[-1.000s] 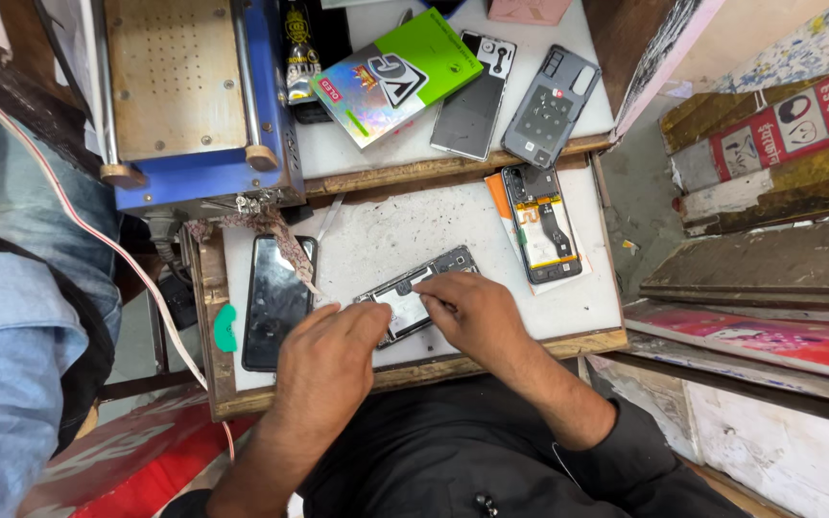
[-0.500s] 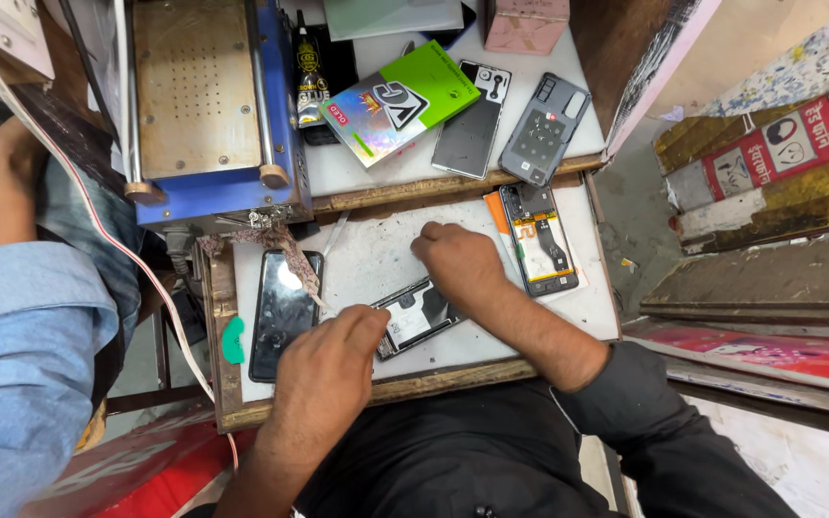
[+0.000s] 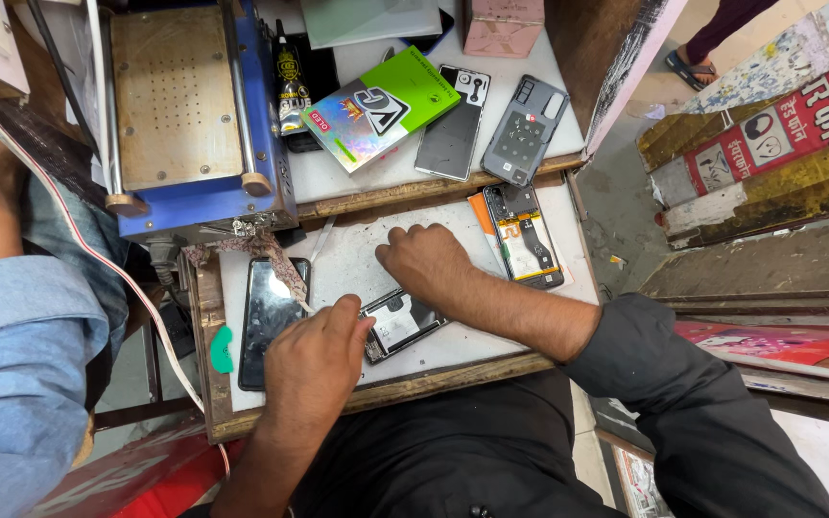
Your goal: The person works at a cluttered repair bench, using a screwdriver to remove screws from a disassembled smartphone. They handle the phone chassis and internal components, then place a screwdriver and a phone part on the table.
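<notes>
An opened phone body [image 3: 403, 324] with bare inner parts lies on the white work mat [image 3: 357, 254] near the bench's front edge. My left hand [image 3: 311, 363] pinches its left end with thumb and fingers. My right hand [image 3: 424, 261] rests palm down on the mat just above the phone, off it, fingers curled with the tips on the surface; whatever is under the palm is hidden.
A black phone screen [image 3: 271, 317] and a green pick [image 3: 223, 350] lie left of my left hand. Another opened phone [image 3: 522, 235] lies at right. Behind stand a blue machine [image 3: 194, 125], a green box [image 3: 381, 105] and two back covers [image 3: 525, 129]. A person in blue denim [image 3: 11, 364] sits at left.
My right hand left the opened phone and moved up onto the mat, then slightly left. My left hand stayed on the phone's left end.
</notes>
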